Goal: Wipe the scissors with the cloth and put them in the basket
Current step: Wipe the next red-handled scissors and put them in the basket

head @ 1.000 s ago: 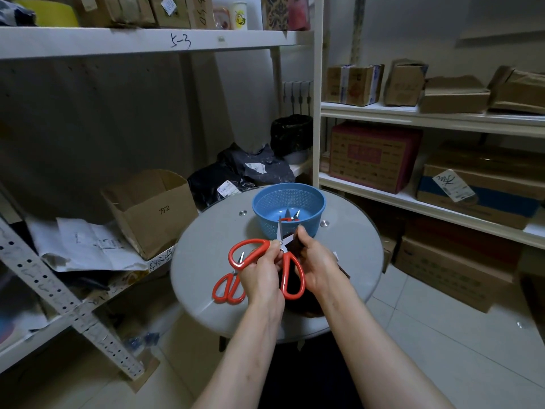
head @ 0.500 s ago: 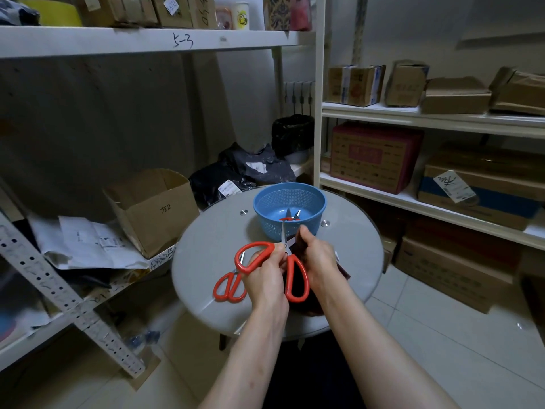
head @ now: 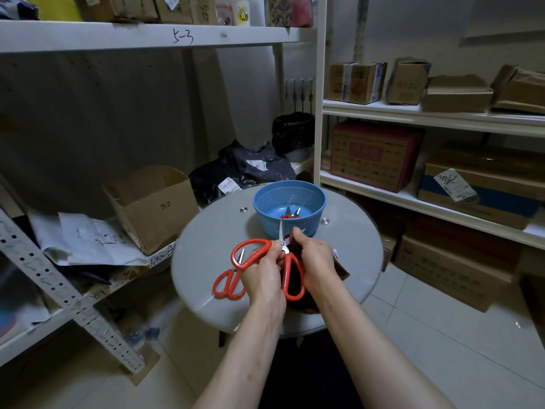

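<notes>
Scissors (head: pixel 290 258) between left hand (head: pixel 262 276) and right hand (head: pixel 315 261)

Three scissors (head: pixel 292 280), one basket (head: pixel 290 188), one cloth (head: pixel 342 270)

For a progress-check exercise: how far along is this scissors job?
Done: one pair of scissors lies in the blue basket. In hand: the left hand holds an open red pair while the right hand presses the dark cloth on its blade. Left: basket that pair, then wipe the pair lying on the table.
</notes>
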